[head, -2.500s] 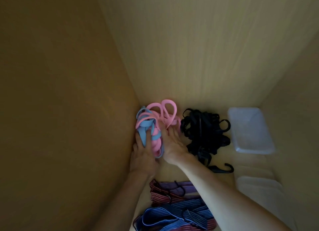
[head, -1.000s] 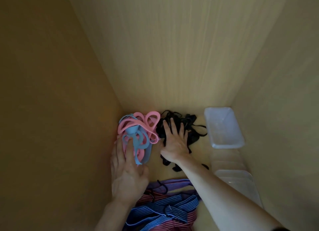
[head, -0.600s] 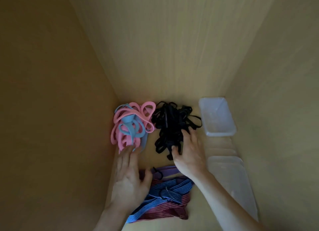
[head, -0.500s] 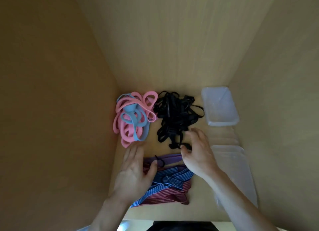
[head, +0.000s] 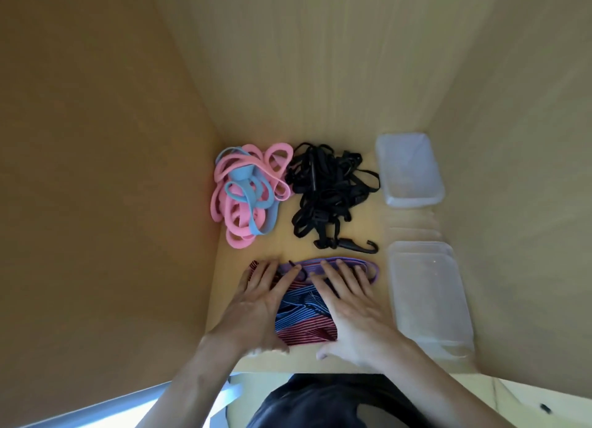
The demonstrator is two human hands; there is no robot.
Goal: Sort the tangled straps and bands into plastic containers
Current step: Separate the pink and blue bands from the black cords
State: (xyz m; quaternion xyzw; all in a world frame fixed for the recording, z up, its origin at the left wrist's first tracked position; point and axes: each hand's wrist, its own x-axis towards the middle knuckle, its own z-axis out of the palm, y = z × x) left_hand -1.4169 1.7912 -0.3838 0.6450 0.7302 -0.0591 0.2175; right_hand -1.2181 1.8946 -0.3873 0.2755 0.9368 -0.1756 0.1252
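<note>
Three heaps lie on the wooden shelf floor. A tangle of pink and blue bands (head: 248, 192) fills the back left corner. To its right is a pile of black straps (head: 326, 190) with a hook trailing toward me. Nearest me is a bundle of blue, red and purple striped straps (head: 304, 312). My left hand (head: 256, 306) rests flat on that bundle's left side and my right hand (head: 352, 302) rests flat on its right side, fingers straight. Two clear plastic containers stand along the right wall, one at the back (head: 410, 171) and one nearer (head: 429, 296).
Wooden walls close in the shelf on the left, back and right. The shelf's front edge (head: 288, 365) runs just under my wrists. A strip of bare shelf floor (head: 413, 226) separates the two containers.
My hands left the pink-blue and black heaps and came back toward me onto the striped bundle. The view pulled back, showing the shelf's front edge.
</note>
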